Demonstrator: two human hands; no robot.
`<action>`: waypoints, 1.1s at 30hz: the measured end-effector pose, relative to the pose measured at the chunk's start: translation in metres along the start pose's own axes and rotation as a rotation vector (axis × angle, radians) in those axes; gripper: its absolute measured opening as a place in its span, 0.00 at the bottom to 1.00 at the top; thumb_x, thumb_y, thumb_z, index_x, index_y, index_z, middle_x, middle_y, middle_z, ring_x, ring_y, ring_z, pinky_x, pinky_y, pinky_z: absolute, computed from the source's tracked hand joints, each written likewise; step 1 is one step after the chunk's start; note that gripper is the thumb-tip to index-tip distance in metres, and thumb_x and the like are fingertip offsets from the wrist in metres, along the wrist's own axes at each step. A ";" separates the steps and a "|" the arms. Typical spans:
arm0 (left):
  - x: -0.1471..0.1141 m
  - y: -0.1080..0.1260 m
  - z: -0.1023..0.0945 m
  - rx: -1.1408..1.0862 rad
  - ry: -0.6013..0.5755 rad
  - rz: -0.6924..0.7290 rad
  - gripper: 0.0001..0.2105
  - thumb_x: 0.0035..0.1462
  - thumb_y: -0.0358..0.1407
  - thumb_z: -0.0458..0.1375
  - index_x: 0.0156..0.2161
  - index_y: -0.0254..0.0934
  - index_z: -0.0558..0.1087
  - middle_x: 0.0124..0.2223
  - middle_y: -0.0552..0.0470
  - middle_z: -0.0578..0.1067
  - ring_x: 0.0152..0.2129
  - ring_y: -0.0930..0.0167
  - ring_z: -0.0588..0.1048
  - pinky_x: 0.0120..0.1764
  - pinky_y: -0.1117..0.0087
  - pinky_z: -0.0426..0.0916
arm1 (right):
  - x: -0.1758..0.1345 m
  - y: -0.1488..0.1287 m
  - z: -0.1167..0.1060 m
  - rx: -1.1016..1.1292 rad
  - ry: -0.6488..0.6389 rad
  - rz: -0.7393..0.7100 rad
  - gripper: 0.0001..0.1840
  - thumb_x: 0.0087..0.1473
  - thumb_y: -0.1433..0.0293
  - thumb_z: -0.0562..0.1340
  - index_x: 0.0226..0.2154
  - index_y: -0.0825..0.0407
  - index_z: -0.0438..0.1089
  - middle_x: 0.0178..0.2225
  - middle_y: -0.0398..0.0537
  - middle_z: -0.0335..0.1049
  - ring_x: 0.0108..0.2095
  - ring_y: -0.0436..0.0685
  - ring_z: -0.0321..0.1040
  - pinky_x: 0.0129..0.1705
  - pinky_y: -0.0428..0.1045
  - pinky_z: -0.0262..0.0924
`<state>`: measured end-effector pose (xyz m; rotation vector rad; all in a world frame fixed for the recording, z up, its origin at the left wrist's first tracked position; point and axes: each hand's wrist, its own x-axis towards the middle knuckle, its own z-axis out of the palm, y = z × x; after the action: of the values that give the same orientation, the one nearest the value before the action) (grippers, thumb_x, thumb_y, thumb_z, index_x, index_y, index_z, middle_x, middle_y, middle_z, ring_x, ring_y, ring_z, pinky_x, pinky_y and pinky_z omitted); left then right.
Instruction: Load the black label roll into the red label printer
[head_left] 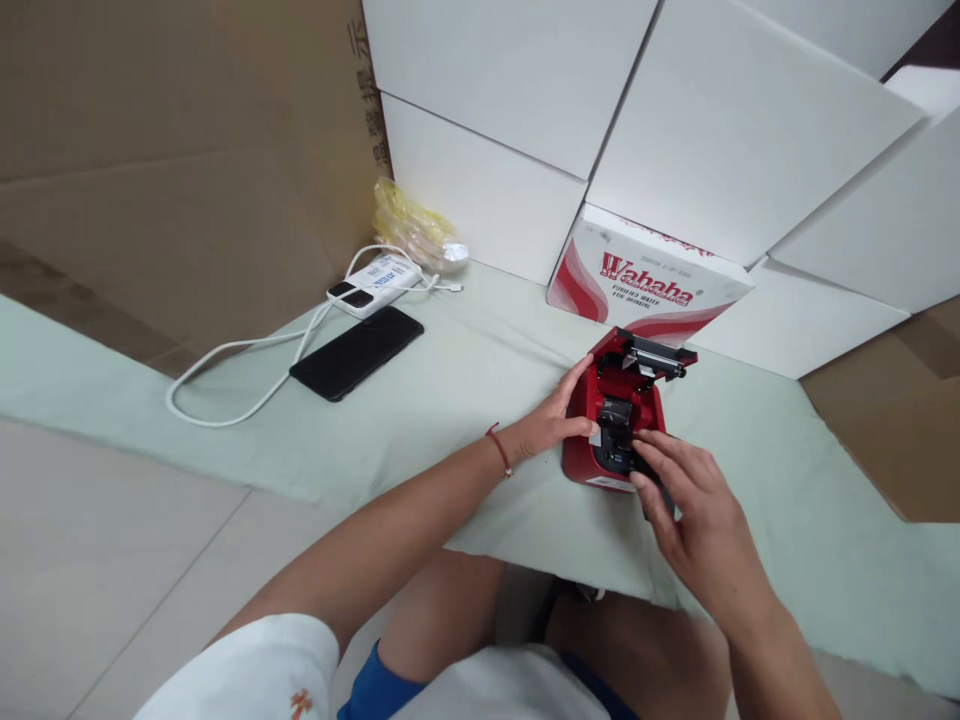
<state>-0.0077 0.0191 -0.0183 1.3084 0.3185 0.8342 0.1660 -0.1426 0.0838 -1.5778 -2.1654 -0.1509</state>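
Note:
A red label printer (pixel 577 465) stands on the green cloth with its hinged lid (pixel 652 355) raised, showing a black bay inside (pixel 616 412). My left hand (pixel 551 422) holds the printer's left side, the thumb over the rim beside a small pale tab. Over the front right corner is my right hand (pixel 694 490), its fingertips at the bay's edge and its thumb lower on the front. A black part shows beneath those fingers, and I cannot tell whether it is loose or attached.
A Wahaba water carton (pixel 645 285) stands behind the printer against stacked white boxes (pixel 510 80). To the left lie a black phone (pixel 358 355), a white power bank (pixel 382 283) with a white cable (pixel 217 350) and a yellow plastic bag (pixel 416 225). Brown cardboard (pixel 172 150) walls the left side.

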 end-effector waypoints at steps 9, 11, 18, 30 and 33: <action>0.000 -0.004 0.000 0.036 0.063 -0.029 0.53 0.51 0.40 0.68 0.78 0.46 0.47 0.82 0.48 0.45 0.79 0.52 0.42 0.78 0.49 0.37 | -0.030 -0.027 0.019 -0.126 0.030 0.035 0.27 0.69 0.73 0.61 0.68 0.52 0.65 0.60 0.62 0.74 0.58 0.70 0.71 0.57 0.68 0.73; 0.006 0.003 0.000 0.060 0.122 0.000 0.51 0.52 0.41 0.67 0.78 0.46 0.48 0.82 0.49 0.45 0.79 0.53 0.41 0.78 0.50 0.36 | -0.032 -0.026 0.020 -0.129 0.027 0.044 0.27 0.69 0.73 0.60 0.69 0.52 0.64 0.61 0.62 0.74 0.59 0.70 0.71 0.58 0.69 0.73; 0.042 0.066 0.007 0.409 0.236 0.192 0.27 0.72 0.48 0.49 0.69 0.38 0.68 0.74 0.43 0.66 0.74 0.60 0.60 0.77 0.55 0.47 | -0.037 -0.023 0.022 -0.147 0.012 0.046 0.25 0.70 0.73 0.58 0.67 0.56 0.65 0.63 0.61 0.73 0.60 0.67 0.72 0.62 0.66 0.70; -0.012 0.076 0.019 0.887 0.018 0.334 0.25 0.77 0.46 0.42 0.61 0.39 0.77 0.65 0.42 0.78 0.64 0.61 0.74 0.67 0.53 0.66 | -0.045 -0.023 0.019 -0.201 -0.023 0.031 0.27 0.70 0.74 0.55 0.69 0.55 0.62 0.67 0.57 0.70 0.65 0.63 0.69 0.67 0.65 0.62; -0.022 0.066 0.020 0.981 0.002 0.341 0.23 0.77 0.42 0.42 0.57 0.39 0.79 0.61 0.44 0.81 0.61 0.61 0.77 0.63 0.52 0.68 | -0.046 -0.023 0.020 -0.185 -0.017 0.028 0.27 0.71 0.73 0.55 0.69 0.54 0.62 0.67 0.57 0.70 0.65 0.63 0.69 0.66 0.65 0.62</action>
<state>-0.0333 -0.0092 0.0432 2.3212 0.5513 1.0048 0.1504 -0.1833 0.0509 -1.7147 -2.1950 -0.3389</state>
